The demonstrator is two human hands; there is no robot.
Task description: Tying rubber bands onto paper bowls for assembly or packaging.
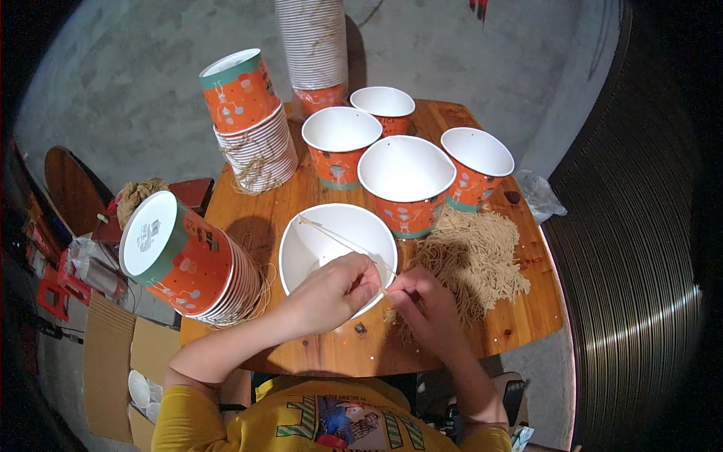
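String [331, 234], thin and tan, ran as a doubled strand from inside the upper-left rim of a white-lined round paper bucket [361, 221] to both bare hands. Left hand [339, 290], over the bucket's near side: thumb and forefinger pressed together, pinching the string. Right hand [425, 303], just beside it near the right rim: thumb and forefinger likewise pinched on the string. Heap of loose tan strings [482, 260] lay on the orange-brown wooden table [301, 354], right of the bucket. Four orange, white-lined paper buckets [407, 169] stood upright behind; upside-down stack of orange-and-green paper buckets [192, 260] stood at left
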